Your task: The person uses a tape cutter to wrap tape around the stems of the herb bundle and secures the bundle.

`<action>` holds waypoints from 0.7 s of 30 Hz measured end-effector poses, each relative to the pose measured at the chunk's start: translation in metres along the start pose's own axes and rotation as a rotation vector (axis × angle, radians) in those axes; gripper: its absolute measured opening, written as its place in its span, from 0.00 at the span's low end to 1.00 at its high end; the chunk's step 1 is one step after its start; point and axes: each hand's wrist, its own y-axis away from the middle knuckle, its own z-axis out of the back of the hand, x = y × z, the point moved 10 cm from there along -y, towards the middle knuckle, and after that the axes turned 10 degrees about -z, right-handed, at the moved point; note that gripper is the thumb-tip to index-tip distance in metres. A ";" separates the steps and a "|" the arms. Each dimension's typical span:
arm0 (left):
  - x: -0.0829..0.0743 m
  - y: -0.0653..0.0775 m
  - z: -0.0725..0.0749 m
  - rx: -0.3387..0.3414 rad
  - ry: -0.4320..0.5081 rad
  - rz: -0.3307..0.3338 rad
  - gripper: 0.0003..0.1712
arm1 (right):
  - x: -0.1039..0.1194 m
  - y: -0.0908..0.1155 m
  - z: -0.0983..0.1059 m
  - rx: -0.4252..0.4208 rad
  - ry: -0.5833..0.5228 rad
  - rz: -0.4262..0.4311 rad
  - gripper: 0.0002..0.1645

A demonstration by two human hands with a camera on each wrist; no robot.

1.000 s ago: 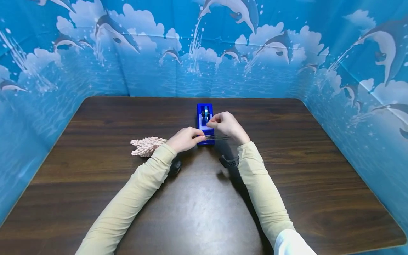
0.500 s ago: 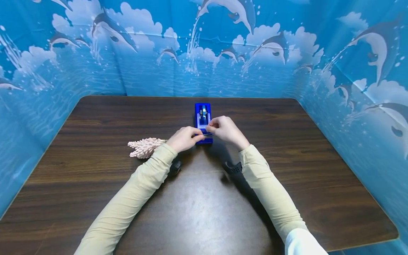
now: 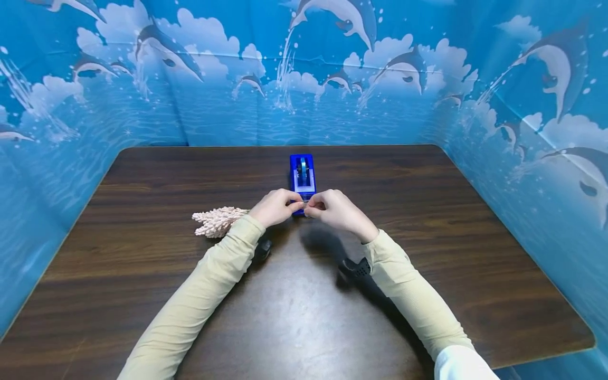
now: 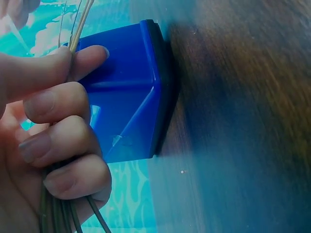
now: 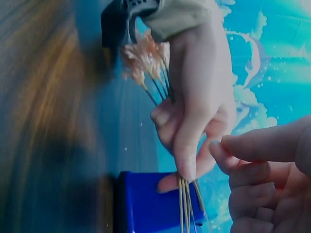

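Note:
My left hand grips a bunch of thin stems between thumb and forefinger, its other fingers curled round them. Pale pink dried flowers at the stems' far end stick out to the left. In the right wrist view the bare stem ends pass in front of a blue tape dispenser. My right hand is pinched, fingertips close to the stem ends and to the left fingertips. A faint clear strip, like tape, shows beside the right fingers in the left wrist view; most of it is hidden.
The dispenser stands on a dark wooden table, just beyond both hands. Black bands hang under the left wrist and right wrist. A blue cloth printed with dolphins walls the table's back and sides.
My right hand has come from over the dispenser down towards me, to the stem ends beside my left fingertips. The left hand keeps its hold on the stems, nearly still.

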 end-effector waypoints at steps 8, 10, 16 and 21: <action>0.000 0.001 0.002 -0.036 0.005 0.004 0.12 | 0.000 0.002 -0.006 0.037 -0.035 0.007 0.10; 0.001 0.001 0.002 -0.044 0.004 0.006 0.13 | -0.003 0.000 -0.005 0.042 -0.066 -0.004 0.10; 0.000 0.000 0.000 -0.053 -0.004 -0.018 0.13 | -0.007 -0.001 -0.002 0.057 -0.128 -0.013 0.11; -0.001 -0.002 0.002 -0.060 -0.003 -0.035 0.13 | -0.001 0.002 0.002 0.069 -0.098 0.016 0.09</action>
